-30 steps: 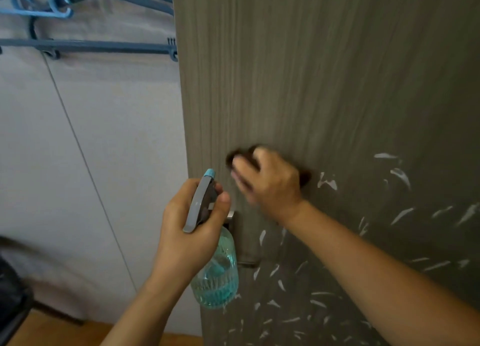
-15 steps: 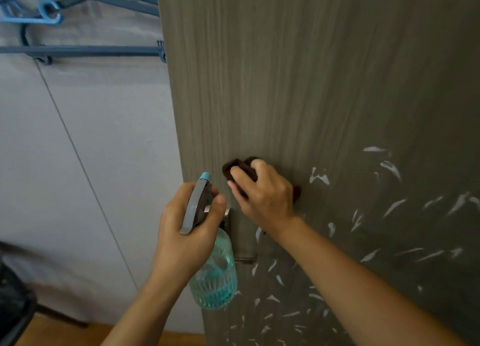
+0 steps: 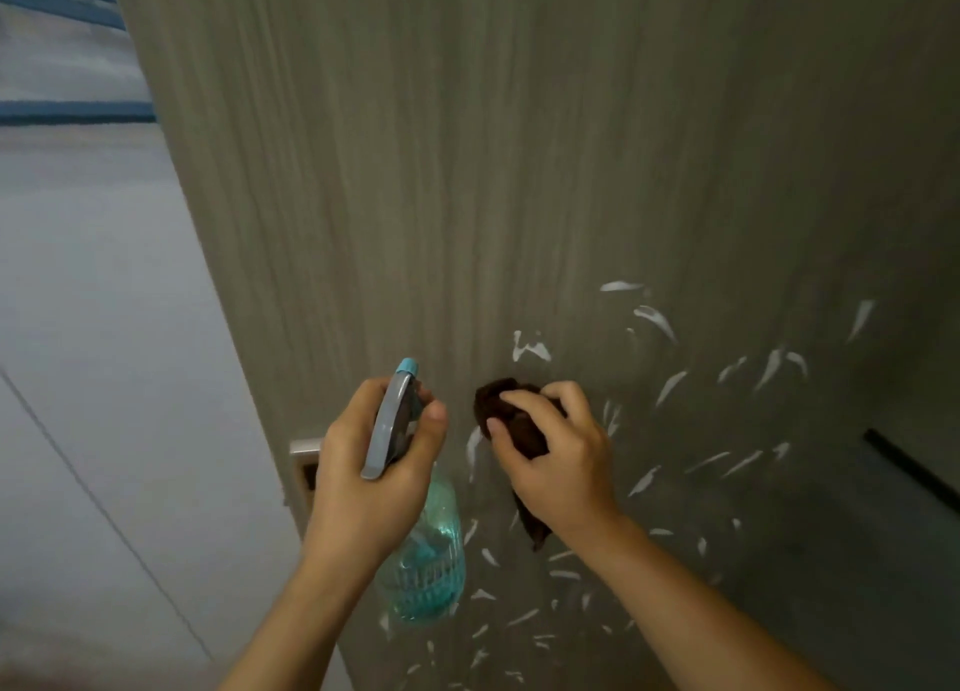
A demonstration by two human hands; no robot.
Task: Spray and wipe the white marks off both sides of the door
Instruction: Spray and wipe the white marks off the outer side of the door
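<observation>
Barely started tbh: left hand point(image 3: 374, 475) grips the spray bottle point(image 3: 423, 550), right hand point(image 3: 558, 462) bunches the brown cloth point(image 3: 511, 420) on the door point(image 3: 467, 171), white marks point(image 3: 670, 384) everywhere around and below.

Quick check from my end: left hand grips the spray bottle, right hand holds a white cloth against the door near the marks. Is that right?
Not quite: the cloth is dark brown, not white, as the head view shows. The rest stands: the left hand grips the spray bottle, and the right hand holds the cloth against the door, among the white marks.
</observation>
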